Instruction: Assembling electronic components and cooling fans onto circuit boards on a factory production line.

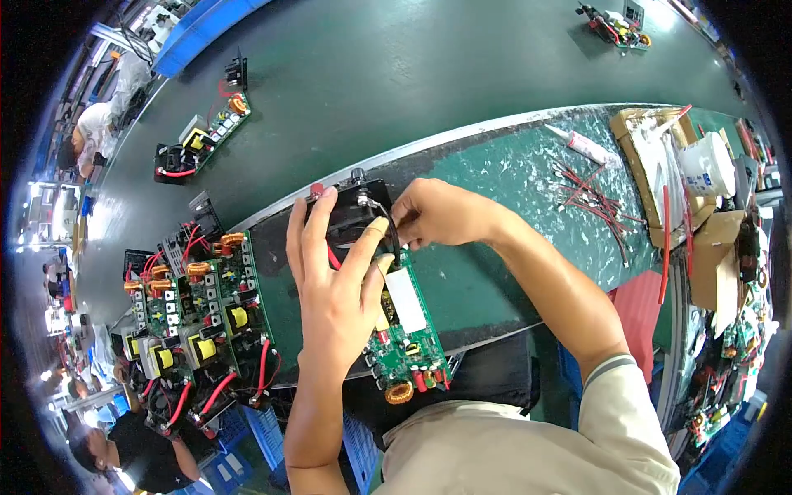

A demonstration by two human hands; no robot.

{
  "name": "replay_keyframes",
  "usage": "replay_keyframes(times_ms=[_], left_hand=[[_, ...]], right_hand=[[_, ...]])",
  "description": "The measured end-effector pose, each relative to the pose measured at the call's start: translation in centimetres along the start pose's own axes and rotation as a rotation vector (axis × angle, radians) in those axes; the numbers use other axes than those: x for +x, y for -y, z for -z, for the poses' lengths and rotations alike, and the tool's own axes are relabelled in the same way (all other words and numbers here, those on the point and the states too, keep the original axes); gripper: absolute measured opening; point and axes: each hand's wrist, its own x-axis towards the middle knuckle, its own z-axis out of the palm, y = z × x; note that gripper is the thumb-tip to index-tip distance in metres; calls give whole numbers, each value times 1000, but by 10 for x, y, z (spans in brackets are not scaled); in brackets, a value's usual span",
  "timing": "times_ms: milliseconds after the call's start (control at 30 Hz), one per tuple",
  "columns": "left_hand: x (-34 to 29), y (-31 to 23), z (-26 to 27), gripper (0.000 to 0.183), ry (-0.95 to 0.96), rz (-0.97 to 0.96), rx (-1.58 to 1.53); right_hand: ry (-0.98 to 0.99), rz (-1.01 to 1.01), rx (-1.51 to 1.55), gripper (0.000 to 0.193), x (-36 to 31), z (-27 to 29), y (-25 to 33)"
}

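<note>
A green circuit board point(425, 345) with a white rectangular patch, a copper coil and small red parts lies in front of me. A black end panel point(334, 216) with red and black terminals joins its far end. My left hand point(334, 285) spreads its fingers over the panel. Its index finger and thumb tips touch the near side of a thick black cable point(392, 235), which loops from a metal terminal toward the board. From the right, my right hand point(441, 213) pinches at this cable with curled fingers. Its fingertips are partly hidden.
Several similar boards point(206, 305) with red wires stand close together at left. Others point(202, 136) lie on the dark green belt point(396, 62). At right are loose red-black wires point(590, 202), a glue tube point(587, 147), a cardboard box point(634, 161) and a white tub point(708, 167). People are at left.
</note>
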Motion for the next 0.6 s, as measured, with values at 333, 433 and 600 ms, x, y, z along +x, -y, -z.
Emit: replay_keyframes(times_ms=[333,433,600], left_hand=[[-9,-7,-10,21,16,209,-66],[-8,-25,-8,24,66,279,41],[12,-46,-16,29,117,253,207]], right_hand=[[58,-79,349,11,2,-1,-7],[31,-153,457,9,-2,0,-3],[0,-214,666,9,-2,0,-10]])
